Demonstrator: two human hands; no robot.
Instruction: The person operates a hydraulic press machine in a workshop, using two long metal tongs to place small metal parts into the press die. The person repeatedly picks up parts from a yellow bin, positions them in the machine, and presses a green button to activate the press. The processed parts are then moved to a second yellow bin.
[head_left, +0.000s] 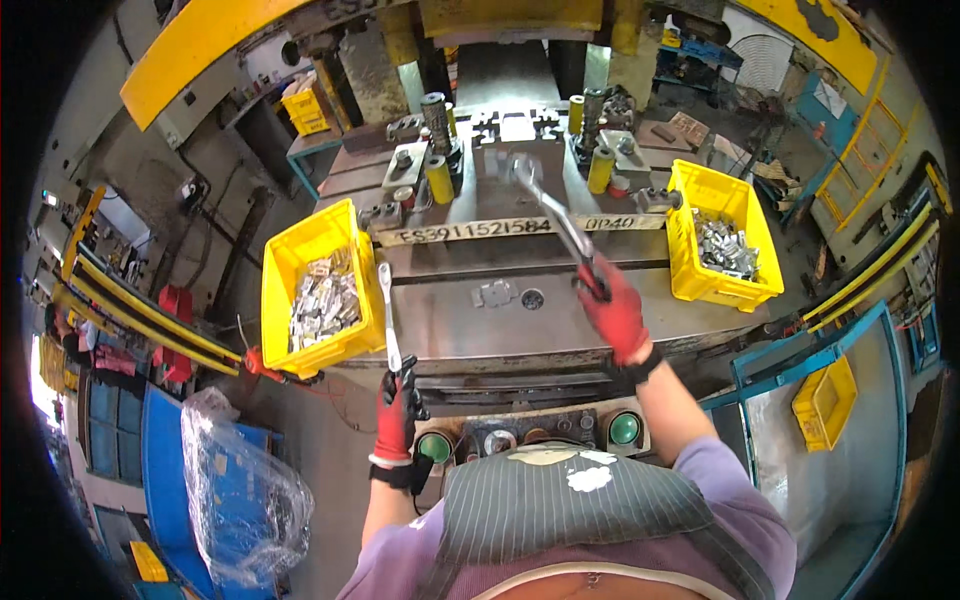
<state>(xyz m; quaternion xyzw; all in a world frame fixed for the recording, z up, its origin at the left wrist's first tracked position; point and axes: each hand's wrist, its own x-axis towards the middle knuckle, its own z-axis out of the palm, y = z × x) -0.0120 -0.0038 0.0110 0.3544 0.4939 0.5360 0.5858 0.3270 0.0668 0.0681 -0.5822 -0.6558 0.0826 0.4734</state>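
Two long metal tongs in play. Right hand (615,312), red-gloved, fingers wrapped tight round the handle end of the right tongs (548,205); long axis runs up and left, tip at a small metal part (497,160) on the die. Left hand (398,412) grips the left tongs (386,310), pointing almost straight up beside the left yellow bin (277,270). Tools look stiff, light, likely slick; best held low.
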